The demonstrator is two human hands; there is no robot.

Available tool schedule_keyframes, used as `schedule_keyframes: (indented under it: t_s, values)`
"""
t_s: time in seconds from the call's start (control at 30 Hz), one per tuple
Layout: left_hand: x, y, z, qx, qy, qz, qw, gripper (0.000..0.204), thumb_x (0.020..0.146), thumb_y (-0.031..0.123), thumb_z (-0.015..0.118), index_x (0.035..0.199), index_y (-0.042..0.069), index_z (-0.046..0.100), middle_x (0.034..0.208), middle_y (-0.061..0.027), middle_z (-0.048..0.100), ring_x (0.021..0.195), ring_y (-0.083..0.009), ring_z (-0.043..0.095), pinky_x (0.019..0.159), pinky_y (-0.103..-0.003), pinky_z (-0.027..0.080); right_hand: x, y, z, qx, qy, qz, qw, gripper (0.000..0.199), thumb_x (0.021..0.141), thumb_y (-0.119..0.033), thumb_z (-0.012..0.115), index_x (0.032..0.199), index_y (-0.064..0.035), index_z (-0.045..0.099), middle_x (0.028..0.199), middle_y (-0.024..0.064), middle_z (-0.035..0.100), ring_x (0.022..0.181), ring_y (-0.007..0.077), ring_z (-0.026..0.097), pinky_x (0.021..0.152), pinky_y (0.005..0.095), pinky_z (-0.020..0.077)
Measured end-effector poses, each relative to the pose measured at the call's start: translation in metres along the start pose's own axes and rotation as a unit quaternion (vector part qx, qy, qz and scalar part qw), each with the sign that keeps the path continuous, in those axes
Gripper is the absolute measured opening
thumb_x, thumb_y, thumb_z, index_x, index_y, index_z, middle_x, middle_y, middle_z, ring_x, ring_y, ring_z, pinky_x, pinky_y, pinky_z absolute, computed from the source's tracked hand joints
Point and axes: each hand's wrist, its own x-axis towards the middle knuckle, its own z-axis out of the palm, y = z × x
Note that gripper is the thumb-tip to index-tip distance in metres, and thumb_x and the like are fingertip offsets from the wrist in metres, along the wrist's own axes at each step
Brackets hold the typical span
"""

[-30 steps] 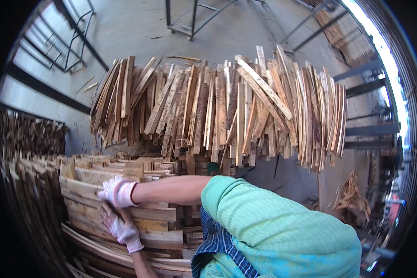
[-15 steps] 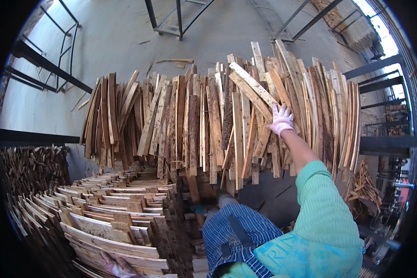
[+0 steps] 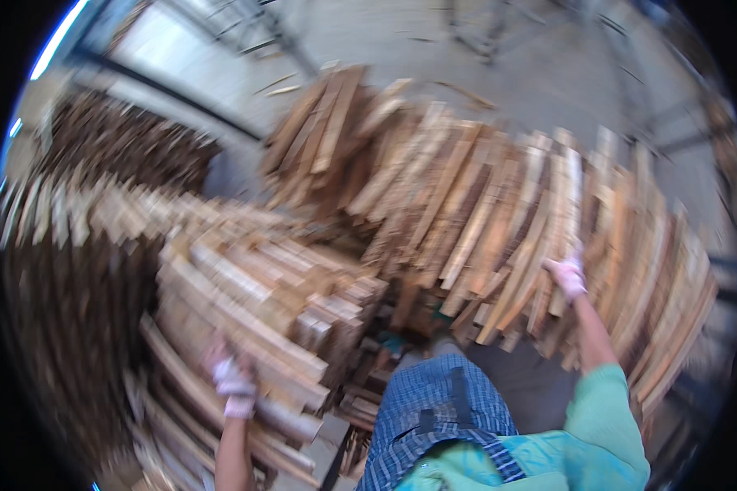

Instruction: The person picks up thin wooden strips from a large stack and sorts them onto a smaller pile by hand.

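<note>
My right hand [image 3: 569, 274], in a pale pink-and-white glove, is at the lower end of pale wooden slats [image 3: 567, 192] in a long heap. Its fingers look closed around the slat ends, though motion blurs them. At the lower left my left hand [image 3: 233, 378], in a similar glove, rests on or just over the stacked wooden boards [image 3: 262, 340]. Blur smears its fingers, so their grip does not show. The slats in the heap lie side by side, some crossing at an angle, several with dark bark edges.
More stacked slats [image 3: 74, 217] and a dark wood pile [image 3: 131, 143] stand at the left. Metal frames [image 3: 475, 37] stand on the grey floor [image 3: 377, 49] beyond the heap. Loose wood strips [image 3: 467, 94] lie on that floor.
The view has swung left, shifting the heap rightward and blurring the picture. My left hand and forearm have come further into view. The pale slats at my right hand now point more straight away from me.
</note>
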Motion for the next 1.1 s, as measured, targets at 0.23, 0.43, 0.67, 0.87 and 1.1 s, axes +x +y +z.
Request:
schedule_keyframes:
  t_s: [0.23, 0.43, 0.67, 0.87, 1.1]
  values:
    - [0.001, 0.019, -0.018, 0.016, 0.007, -0.035, 0.999, 0.079, 0.089, 0.057, 0.058, 0.151, 0.009, 0.042, 0.155, -0.0202, 0.041, 0.145, -0.04, 0.035, 0.121, -0.059, 0.018, -0.15, -0.241, 0.062, 0.219, -0.241, -0.151, 0.933, 0.114, 0.06, -0.012, 0.08, 0.155, -0.0162, 0.018, 0.13, 0.019, 0.049, 0.098, 0.0338, 0.064, 0.081, 0.0385, 0.0612]
    - [0.002, 0.026, -0.021, -0.022, 0.022, -0.054, 0.998, 0.078, 0.088, 0.052, 0.064, 0.151, 0.013, 0.042, 0.155, -0.02, 0.041, 0.146, -0.0398, 0.035, 0.121, -0.059, 0.017, -0.273, -0.468, 0.153, 0.001, -0.396, -0.368, 0.841, 0.117, 0.062, -0.037, 0.082, 0.157, -0.0103, 0.019, 0.139, 0.0297, 0.04, 0.121, 0.0399, 0.053, 0.103, 0.0457, 0.0504]
    - [0.001, 0.021, -0.018, -0.039, 0.074, -0.061, 0.995, 0.08, 0.084, 0.05, 0.069, 0.148, 0.009, 0.044, 0.152, -0.0163, 0.045, 0.143, -0.0351, 0.04, 0.12, -0.055, 0.023, -0.35, -0.495, 0.244, -0.219, -0.282, -0.56, 0.747, 0.079, 0.089, -0.056, 0.065, 0.155, -0.0235, 0.035, 0.123, 0.0291, 0.056, 0.112, 0.0458, 0.06, 0.092, 0.0494, 0.0527]
    - [0.017, 0.015, -0.023, -0.114, 0.138, -0.063, 0.982, 0.064, 0.09, 0.048, 0.065, 0.139, 0.009, 0.053, 0.142, -0.0172, 0.053, 0.13, -0.0363, 0.051, 0.116, -0.054, 0.029, -0.325, -0.497, 0.251, -0.163, -0.294, -0.564, 0.755, 0.045, 0.102, -0.032, 0.051, 0.147, -0.0311, 0.047, 0.116, 0.029, 0.058, 0.098, 0.0455, 0.066, 0.086, 0.0509, 0.0545]
    - [0.106, -0.002, -0.006, -0.046, 0.204, 0.017, 0.978, 0.056, 0.1, 0.045, 0.053, 0.144, 0.01, 0.05, 0.147, -0.0215, 0.049, 0.136, -0.0385, 0.047, 0.116, -0.054, 0.032, -0.311, -0.482, 0.226, -0.343, -0.278, -0.583, 0.683, 0.055, 0.096, -0.015, 0.048, 0.15, -0.0254, 0.042, 0.111, 0.0205, 0.064, 0.096, 0.0364, 0.069, 0.077, 0.0488, 0.057]
